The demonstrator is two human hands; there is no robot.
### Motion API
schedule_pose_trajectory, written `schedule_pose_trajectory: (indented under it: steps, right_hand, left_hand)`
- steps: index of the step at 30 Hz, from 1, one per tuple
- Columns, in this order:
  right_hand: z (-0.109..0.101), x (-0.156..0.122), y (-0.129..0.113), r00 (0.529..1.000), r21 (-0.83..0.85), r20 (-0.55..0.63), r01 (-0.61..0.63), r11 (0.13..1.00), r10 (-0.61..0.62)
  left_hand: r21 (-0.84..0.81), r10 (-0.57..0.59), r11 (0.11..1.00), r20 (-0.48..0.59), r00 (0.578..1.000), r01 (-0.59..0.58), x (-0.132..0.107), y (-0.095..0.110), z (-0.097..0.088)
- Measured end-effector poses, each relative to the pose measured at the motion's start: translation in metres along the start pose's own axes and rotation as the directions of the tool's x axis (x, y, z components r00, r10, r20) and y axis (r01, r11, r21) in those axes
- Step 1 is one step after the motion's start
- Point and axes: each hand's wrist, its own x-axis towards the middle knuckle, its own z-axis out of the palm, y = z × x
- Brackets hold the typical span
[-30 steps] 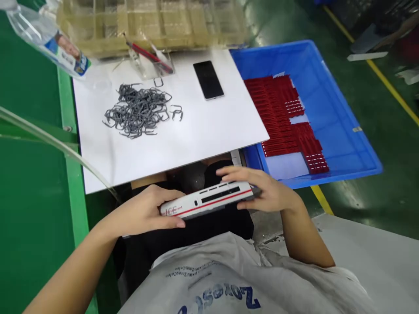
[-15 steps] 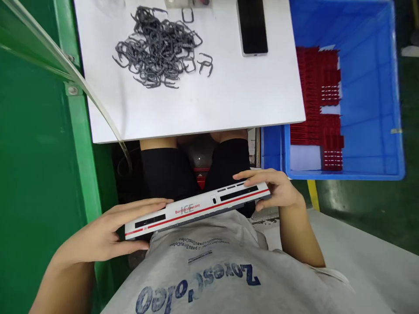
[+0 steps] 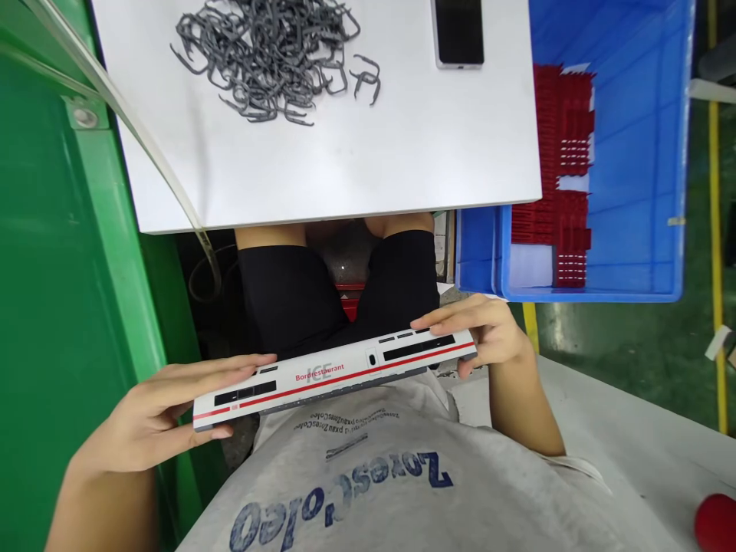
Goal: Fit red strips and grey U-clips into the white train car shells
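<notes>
Just above your lap, you are holding a white ICE model railcar shell level across your front. Your left hand is cradling one end and your right hand the other, each pinching the long edges with the fingers on the far side and the thumb on the near side. It looks like light, stiff, smooth plastic, likely slippery and thin-walled, so those long edges near each end seem the safest hold. Its side reads "ICE" and "Bordrestaurant" above a red stripe. Beyond your black shorts, a white board is lying on the green worktop, carrying a heap of grey wire clips and a smartphone. Farther right, a blue crate is holding red parts.
</notes>
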Motion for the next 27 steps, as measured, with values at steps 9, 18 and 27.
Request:
schedule_pose_trajectory:
  steps: [9, 18, 27]
  right_hand:
    - [-0.003, -0.001, -0.003, 1.0, -0.092, 0.009, 0.014, 0.996, -0.013]
    - [0.055, 0.024, -0.057, 0.961, -0.937, 0.065, -0.033, 0.347, 0.268]
    - [0.055, 0.028, -0.023, 0.972, -0.969, 0.192, 0.167, 0.182, 0.134]
  left_hand:
    - [0.033, -0.007, 0.999, -0.068, 0.998, 0.009, -0.003, 0.002, 0.001]
    - [0.023, 0.136, 0.991, -0.094, 0.986, -0.134, 0.022, 0.005, 0.02]
    - [0.275, 0.135, 0.961, -0.39, 0.911, -0.024, 0.022, 0.007, 0.037]
